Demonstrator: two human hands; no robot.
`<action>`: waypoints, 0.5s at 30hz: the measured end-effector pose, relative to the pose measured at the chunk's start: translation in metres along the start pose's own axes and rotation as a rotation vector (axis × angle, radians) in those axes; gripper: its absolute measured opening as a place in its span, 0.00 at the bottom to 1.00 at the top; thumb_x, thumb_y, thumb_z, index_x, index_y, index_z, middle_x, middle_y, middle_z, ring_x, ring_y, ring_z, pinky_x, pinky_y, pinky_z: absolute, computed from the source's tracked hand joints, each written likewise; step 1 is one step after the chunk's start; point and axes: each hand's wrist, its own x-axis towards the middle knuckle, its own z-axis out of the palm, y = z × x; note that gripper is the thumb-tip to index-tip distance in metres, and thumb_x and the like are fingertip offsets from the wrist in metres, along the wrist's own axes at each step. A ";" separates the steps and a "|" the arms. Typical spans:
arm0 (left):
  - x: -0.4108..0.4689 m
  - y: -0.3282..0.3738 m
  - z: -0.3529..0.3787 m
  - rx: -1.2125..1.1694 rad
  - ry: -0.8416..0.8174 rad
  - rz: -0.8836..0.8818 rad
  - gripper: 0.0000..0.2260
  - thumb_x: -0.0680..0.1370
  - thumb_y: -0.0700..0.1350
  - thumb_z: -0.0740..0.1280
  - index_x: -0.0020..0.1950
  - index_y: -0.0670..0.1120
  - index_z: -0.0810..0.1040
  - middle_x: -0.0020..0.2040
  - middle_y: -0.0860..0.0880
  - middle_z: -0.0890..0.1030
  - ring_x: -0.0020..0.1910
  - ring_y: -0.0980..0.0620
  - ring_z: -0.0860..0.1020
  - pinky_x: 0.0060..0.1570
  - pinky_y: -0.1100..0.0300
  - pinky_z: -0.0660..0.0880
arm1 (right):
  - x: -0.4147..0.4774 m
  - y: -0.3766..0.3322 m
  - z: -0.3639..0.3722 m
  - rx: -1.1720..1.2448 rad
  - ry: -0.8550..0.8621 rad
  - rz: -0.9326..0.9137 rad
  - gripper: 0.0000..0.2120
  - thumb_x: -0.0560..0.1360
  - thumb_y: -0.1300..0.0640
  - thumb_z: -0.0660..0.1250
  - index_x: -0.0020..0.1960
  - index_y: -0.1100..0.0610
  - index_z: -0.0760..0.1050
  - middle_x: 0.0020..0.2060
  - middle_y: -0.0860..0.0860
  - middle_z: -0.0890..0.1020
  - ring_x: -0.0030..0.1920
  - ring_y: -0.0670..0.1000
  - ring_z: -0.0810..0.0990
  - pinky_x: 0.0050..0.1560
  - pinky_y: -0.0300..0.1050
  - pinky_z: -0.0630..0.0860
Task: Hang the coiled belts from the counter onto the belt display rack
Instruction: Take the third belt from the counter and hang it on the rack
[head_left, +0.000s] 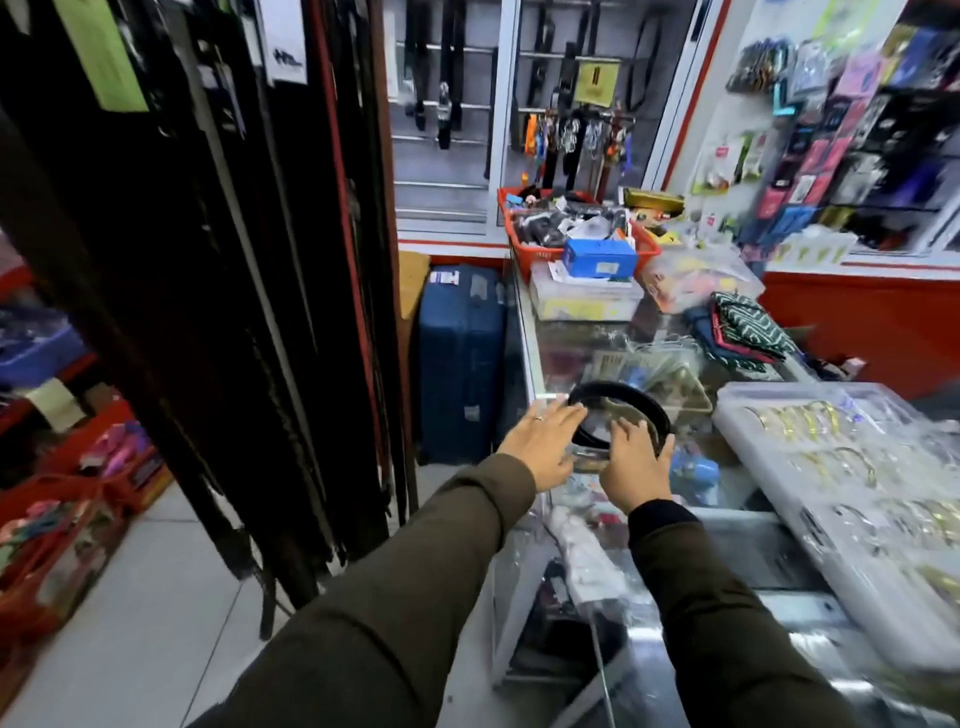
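Both hands are out over the glass surface (582, 332) at the coiled belt (623, 400), which lies on the glass near its left edge, just in front of the clutter of packets further back. The left hand (540, 444) is spread wide and flat, fingers (563, 415) reaching to the near-left rim of the coil; whether it presses the belt or only hovers at it, I can't make out. The right hand (636, 465) is curled narrower around the near-right side of the loop, the fingertips over the rim, and seems to have hold of it, though blur hides the contact.

To do this pick-up well, I'd say the coil wants gathering from both sides so it comes up as one ring rather than springing loose. The buckle end should be found before turning, since that is likely what goes on the hook. The belt display rack (218, 260) stands close on the left, thick with dark hanging straps, so the carry is short but the free hook will need looking for.

The belt itself is black, wound in a wide, loose loop with a hollow centre showing the glass beneath. It appears wrapped or partly sleeved in clear plastic that catches the light. It looks stiff enough to keep its round shape.
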 end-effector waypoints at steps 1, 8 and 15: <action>0.011 0.007 0.004 0.026 -0.052 0.013 0.29 0.83 0.46 0.59 0.81 0.43 0.52 0.82 0.46 0.56 0.82 0.46 0.50 0.80 0.48 0.44 | 0.004 0.009 0.002 -0.013 -0.044 -0.015 0.30 0.78 0.61 0.61 0.78 0.61 0.58 0.79 0.56 0.60 0.81 0.57 0.54 0.78 0.68 0.42; 0.049 0.036 0.030 0.221 -0.264 -0.043 0.27 0.82 0.41 0.59 0.80 0.41 0.56 0.80 0.43 0.60 0.81 0.45 0.54 0.80 0.46 0.47 | 0.012 0.037 0.006 -0.041 -0.031 -0.124 0.23 0.75 0.66 0.64 0.69 0.58 0.70 0.67 0.56 0.76 0.72 0.56 0.72 0.78 0.65 0.40; 0.033 0.034 0.033 0.310 -0.099 -0.041 0.15 0.82 0.39 0.58 0.68 0.42 0.72 0.68 0.43 0.76 0.68 0.43 0.74 0.75 0.49 0.59 | 0.014 0.051 0.011 0.260 -0.029 -0.150 0.18 0.69 0.71 0.65 0.53 0.56 0.84 0.48 0.58 0.87 0.53 0.62 0.84 0.54 0.57 0.80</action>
